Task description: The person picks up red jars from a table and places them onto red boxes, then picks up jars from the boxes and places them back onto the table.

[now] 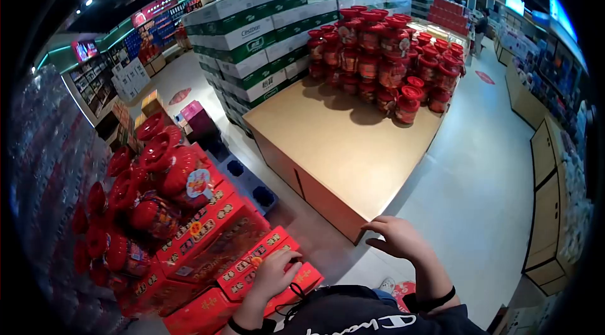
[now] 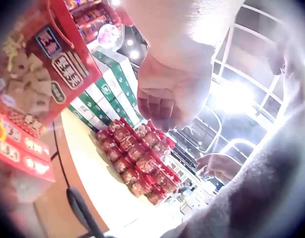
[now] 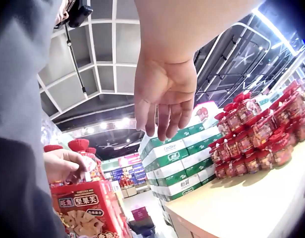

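Observation:
My left hand (image 1: pixel 274 275) hovers over the red snack gift boxes (image 1: pixel 252 262) at the lower left, its fingers loosely bent and holding nothing. In the left wrist view the palm of that hand (image 2: pixel 170 94) shows with bent fingers. My right hand (image 1: pixel 400 237) is near the front corner of the wooden display table (image 1: pixel 334 158), empty. The right wrist view shows this hand (image 3: pixel 165 96) with its fingers relaxed and hanging down. Red-lidded plastic jars (image 1: pixel 378 51) of snacks stand stacked at the table's far end.
Large red jars (image 1: pixel 157 165) sit on the gift boxes at left. White and green cartons (image 1: pixel 258 39) form a wall behind the table. A blue plastic pallet (image 1: pixel 246 184) lies on the floor between. An aisle (image 1: pixel 482 152) runs along the right, beside wooden counters (image 1: pixel 545 203).

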{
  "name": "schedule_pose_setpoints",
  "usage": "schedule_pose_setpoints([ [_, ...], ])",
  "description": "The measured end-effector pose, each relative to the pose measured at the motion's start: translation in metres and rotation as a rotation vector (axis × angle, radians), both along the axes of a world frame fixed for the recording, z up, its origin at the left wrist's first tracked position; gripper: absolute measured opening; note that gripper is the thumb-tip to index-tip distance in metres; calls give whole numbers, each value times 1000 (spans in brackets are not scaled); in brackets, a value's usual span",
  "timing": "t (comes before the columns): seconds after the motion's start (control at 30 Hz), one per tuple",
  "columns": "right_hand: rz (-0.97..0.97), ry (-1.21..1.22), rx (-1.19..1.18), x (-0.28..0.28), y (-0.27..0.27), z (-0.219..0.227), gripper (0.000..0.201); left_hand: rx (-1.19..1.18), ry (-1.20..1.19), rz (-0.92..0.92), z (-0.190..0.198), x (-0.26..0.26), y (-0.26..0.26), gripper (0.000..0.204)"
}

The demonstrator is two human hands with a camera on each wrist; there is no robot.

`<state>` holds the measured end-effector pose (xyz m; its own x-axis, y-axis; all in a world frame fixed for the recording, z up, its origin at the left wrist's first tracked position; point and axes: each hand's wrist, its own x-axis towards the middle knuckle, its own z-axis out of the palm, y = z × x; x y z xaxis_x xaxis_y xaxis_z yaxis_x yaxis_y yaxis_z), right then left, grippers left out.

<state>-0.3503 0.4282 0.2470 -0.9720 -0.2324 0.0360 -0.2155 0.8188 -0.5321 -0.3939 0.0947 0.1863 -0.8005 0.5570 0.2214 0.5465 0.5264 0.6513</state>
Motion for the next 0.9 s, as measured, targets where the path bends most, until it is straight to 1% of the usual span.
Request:
schedule_pose_setpoints([
  [0.13, -2, 73, 10, 32, 111, -18, 29, -50, -38, -93, 3, 3, 123, 19],
  [0.17, -15, 79, 22, 40, 138, -20, 29, 16, -2, -130, -4, 2, 155, 19],
  [0.23, -38, 51, 34, 62, 185, -24, 28, 4, 11, -198, -7, 4, 220, 20],
  [0.27, -54, 36, 49, 70, 207, -19, 28, 1, 32, -249, -3, -1, 253, 20],
  [0.3, -70, 19, 72, 77, 230, -13, 27, -13, -3, -263, 7, 1, 287, 21],
  [0.4, -155, 58, 25, 95, 289, -7, 27, -45, -11, -395, 10, -10, 367, 21],
  [0.5, -249, 17, -41, 98, 339, -7, 28, -78, 23, -453, 13, -29, 432, 21],
  [0.53, -271, 12, -63, 94, 353, -7, 28, -88, 39, -466, 12, -36, 450, 21],
  [0.6, -272, 36, -34, 77, 379, -6, 28, -83, -10, -454, 8, -55, 480, 23],
  [0.7, -241, 46, -6, 38, 419, -3, 27, -91, -58, -419, 0, -96, 523, 23],
  [0.77, -204, 35, -4, 4, 453, -8, 26, -91, -59, -383, -12, -134, 551, 23],
  [0.83, -200, 73, 43, -34, 491, -14, 26, -68, -9, -355, -21, -179, 583, 21],
  [0.9, -218, 84, 94, -74, 523, -7, 26, -43, 25, -329, -19, -224, 619, 19],
])
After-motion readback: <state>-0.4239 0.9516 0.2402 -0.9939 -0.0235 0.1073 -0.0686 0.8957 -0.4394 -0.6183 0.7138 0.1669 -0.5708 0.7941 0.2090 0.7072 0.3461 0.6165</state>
